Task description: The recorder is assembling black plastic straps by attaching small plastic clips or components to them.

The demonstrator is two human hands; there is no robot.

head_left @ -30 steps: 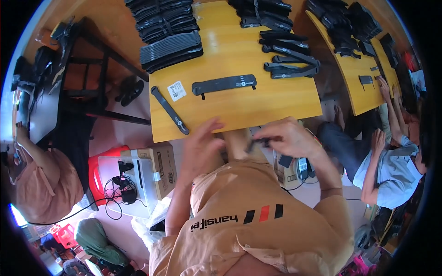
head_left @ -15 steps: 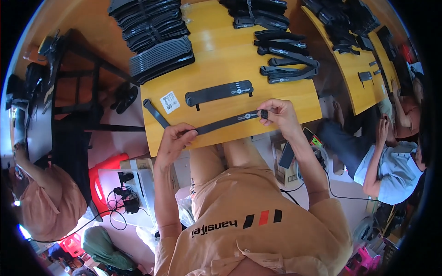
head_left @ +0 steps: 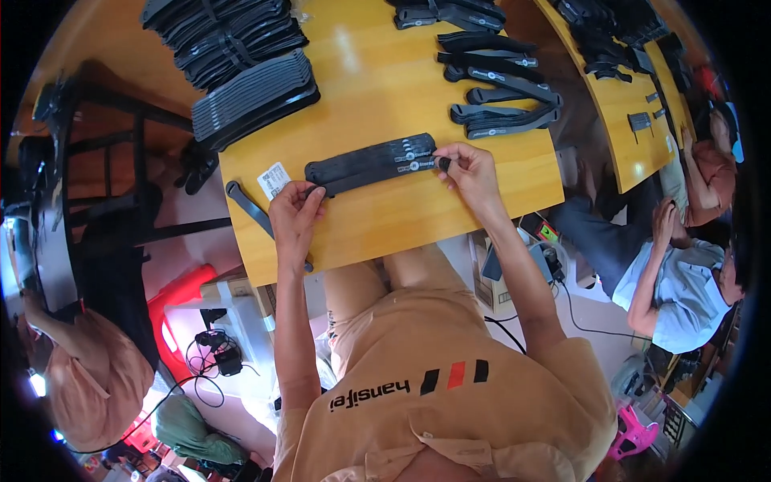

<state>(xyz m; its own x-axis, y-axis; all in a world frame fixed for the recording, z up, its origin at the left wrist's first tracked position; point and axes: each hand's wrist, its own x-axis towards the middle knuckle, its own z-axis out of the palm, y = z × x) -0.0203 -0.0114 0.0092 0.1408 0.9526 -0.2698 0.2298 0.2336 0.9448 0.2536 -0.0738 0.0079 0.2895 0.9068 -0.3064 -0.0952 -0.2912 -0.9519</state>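
Both hands are at work over the tabletop point(head_left: 377, 233), set apart from each other with one strap stretched between them. The left hand point(head_left: 294, 210) pinches its left end, thumb against fingers; the right hand point(head_left: 472, 177) has the other end, where a small dark bulge sits at the fingertips. That held strap point(head_left: 377, 177) is our centre of the clock: black, pale printing towards three o'clock, drawn out nearly straight. A grip at each end, I'd judge, keeps the limp band flat and lets both ends be steered together.

It lies right along the near edge of the flat straps point(head_left: 353, 157) at twelve o'clock, running the same way, print at the same end; that looks like deliberate lining-up. Whether it overlaps them or only touches, I can't tell.

Over at nine o'clock, a white printed label point(head_left: 273, 178) lies close by the left hand. Between eight and nine, a loose strap point(head_left: 250, 209) slants towards us, partly hidden behind that hand, presumably put there for easy reach.

Up at ten, a neat stack point(head_left: 257, 92) sits with its edges together; just beyond, a bound bundle point(head_left: 225, 36), its band probably stopping the pile from slipping. Two o'clock, folded straps point(head_left: 502, 96) fan out more loosely, and at one, another bundle point(head_left: 450, 14) lies by the far edge, clear of the hands' space.
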